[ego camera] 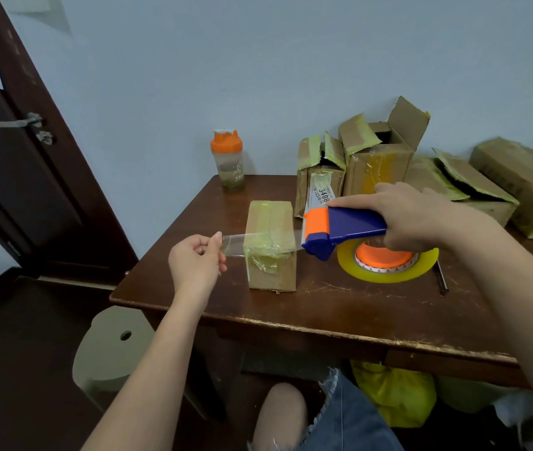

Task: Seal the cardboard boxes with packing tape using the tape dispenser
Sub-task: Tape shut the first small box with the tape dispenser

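While the right hand (421, 219) grips the tape dispenser (343, 227) by its handle, the left hand (195, 262) fingers pinch the thin, sticky tape (232, 244), easily wrinkled, across the light cardboard box (271, 245) near the surface's (340, 304) left edge.

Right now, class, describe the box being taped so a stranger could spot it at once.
On the brown wooden table, look in front of the heap of torn, open cartons by the wall. The small cardboard box stands alone near the left edge. Unlike them it is closed, with clear tape stretched across it.
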{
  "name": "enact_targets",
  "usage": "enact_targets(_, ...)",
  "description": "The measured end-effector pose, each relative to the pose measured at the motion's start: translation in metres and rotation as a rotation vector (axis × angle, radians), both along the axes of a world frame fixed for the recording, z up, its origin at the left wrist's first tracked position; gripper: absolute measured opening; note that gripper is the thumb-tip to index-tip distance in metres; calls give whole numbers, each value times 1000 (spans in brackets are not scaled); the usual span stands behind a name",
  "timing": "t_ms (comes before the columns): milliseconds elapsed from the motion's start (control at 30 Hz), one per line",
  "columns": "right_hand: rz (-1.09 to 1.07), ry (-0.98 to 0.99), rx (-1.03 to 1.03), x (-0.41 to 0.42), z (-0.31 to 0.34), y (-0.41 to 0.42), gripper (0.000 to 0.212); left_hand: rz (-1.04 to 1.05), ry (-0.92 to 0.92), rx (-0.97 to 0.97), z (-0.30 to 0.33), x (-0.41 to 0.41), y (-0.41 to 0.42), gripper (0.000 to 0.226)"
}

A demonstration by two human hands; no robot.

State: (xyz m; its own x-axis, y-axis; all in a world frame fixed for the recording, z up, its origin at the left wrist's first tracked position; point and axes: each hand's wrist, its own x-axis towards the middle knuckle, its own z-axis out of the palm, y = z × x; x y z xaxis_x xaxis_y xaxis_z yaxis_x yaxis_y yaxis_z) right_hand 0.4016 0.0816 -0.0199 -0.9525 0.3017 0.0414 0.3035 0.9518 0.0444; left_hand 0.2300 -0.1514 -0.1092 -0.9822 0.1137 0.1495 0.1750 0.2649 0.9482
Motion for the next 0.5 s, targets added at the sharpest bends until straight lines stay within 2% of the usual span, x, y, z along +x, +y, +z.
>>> enact_targets(500, -12, -58, -82, 3, -7, 4, 82, -22, 28, -10, 1, -5, 3, 25)
